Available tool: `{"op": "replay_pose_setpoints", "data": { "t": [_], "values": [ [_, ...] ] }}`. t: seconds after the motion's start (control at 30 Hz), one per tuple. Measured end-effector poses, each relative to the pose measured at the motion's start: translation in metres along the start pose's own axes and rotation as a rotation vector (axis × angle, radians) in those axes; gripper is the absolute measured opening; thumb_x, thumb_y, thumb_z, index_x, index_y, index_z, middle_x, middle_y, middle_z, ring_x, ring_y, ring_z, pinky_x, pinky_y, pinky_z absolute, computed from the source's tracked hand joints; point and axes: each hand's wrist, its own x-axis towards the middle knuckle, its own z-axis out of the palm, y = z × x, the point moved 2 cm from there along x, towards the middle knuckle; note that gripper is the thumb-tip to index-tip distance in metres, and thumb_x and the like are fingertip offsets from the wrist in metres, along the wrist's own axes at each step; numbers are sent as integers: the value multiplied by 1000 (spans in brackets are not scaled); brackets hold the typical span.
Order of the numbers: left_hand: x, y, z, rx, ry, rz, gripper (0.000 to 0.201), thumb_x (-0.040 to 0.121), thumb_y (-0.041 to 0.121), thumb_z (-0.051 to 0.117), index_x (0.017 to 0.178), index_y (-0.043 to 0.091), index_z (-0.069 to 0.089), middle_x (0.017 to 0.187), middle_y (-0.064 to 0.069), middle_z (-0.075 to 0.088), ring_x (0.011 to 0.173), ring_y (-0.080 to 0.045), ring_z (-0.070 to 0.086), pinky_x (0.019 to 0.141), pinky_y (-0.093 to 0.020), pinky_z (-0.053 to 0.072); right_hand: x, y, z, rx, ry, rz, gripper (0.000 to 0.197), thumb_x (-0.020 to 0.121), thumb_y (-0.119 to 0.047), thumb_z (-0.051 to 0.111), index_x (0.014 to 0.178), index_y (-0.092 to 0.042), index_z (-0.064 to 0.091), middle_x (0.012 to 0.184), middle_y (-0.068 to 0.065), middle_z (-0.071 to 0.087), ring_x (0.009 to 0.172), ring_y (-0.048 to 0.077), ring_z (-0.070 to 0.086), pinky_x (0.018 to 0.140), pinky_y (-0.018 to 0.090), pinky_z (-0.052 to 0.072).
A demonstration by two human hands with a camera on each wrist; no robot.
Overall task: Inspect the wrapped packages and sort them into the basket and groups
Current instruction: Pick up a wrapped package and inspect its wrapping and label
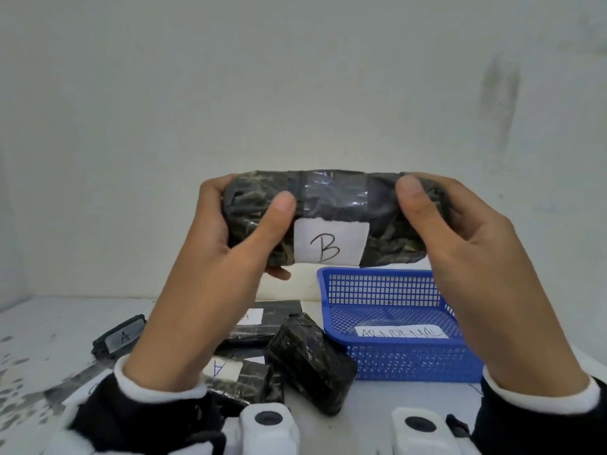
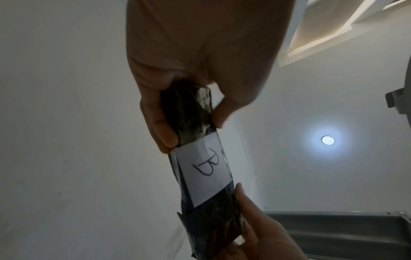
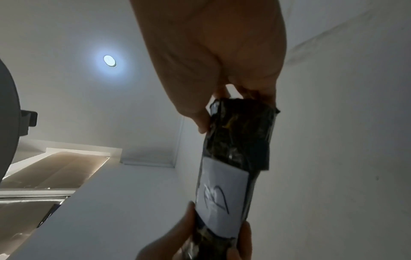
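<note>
1. Below the raised grip, nearest the person, dark wrapped packages (image 1: pixel 308 356) lie in a loose pile on the white table (image 1: pixel 39 326); two show "A" labels.
2. Just right of that pile sits the blue basket (image 1: pixel 394 356), tagged "ABNORMAL".
3. Above both, the left hand (image 1: pixel 230 244) and right hand (image 1: pixel 460 238) each clasp one end of the package marked B (image 1: pixel 331 208), thumbs on its near face, fingers wrapped behind.
4. Its white label (image 1: pixel 330 246) faces the person, between the two thumbs.

soft even head view, dim backlit wrist views, glaring round ceiling light (image 2: pixel 327 140), slight blur
</note>
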Motion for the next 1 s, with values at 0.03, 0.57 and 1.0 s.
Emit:
{"op": "replay_pose_setpoints", "data": {
  "t": [0.03, 0.57, 1.0],
  "values": [
    [1, -1, -1, -30, 23, -6, 50, 73, 49, 76, 112, 27, 53, 88, 6, 73, 72, -16, 70, 79, -54, 57, 0, -2, 0, 0, -16, -2, 34, 84, -53, 59, 105, -30, 72, 93, -12, 77, 88, 3, 72, 76, 18, 53],
    [4, -4, -4, -59, -29, -27, 36, 64, 48, 67, 88, 21, 63, 80, 1, 74, 68, -16, 70, 58, -27, 53, -3, -6, 6, -21, -60, -34, 28, 79, -57, 61, 91, -33, 69, 81, -10, 72, 76, 11, 70, 80, 38, 60],
    [-6, 4, 10, 37, 75, 26, 43, 60, 53, 76, 91, 26, 61, 80, 6, 74, 73, -16, 72, 74, -40, 58, -9, -13, 10, -71, -54, -24, 46, 60, -60, 76, 85, -25, 60, 71, -13, 68, 59, 0, 61, 55, 9, 46]
  ]
}}
